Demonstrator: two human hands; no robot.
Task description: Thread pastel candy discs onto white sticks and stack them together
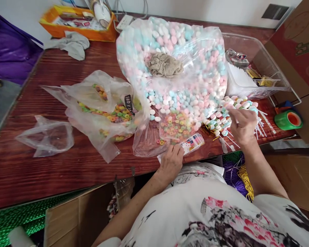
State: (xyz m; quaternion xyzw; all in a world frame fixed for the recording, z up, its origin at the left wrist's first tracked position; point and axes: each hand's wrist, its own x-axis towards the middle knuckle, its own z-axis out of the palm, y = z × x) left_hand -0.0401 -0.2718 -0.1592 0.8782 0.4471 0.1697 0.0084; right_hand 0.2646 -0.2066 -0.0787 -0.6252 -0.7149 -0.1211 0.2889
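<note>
My left hand (170, 159) is at the table's front edge, its fingers curled onto a flat plastic packet printed with colourful patterns (194, 143). Just beyond it a clear bag of fruit-coloured rings (179, 125) lies on the table. To the right, my right hand (244, 125) is over a pile of white sticks strung with pastel candies (218, 121). Its fingers are drawn together and slightly blurred; whatever is in them cannot be made out. A large clear bag of pink, blue and white candies (206, 82) fills the middle, a crumpled beige cloth (164, 65) on top.
On the left are an opened bag of rings (115, 115) and a crumpled clear bag (47, 139). An orange box (47, 25) and grey cloth (77, 46) sit behind. Rightward are a clear bin (247, 90), green tape (283, 120) and a cardboard box (298, 68).
</note>
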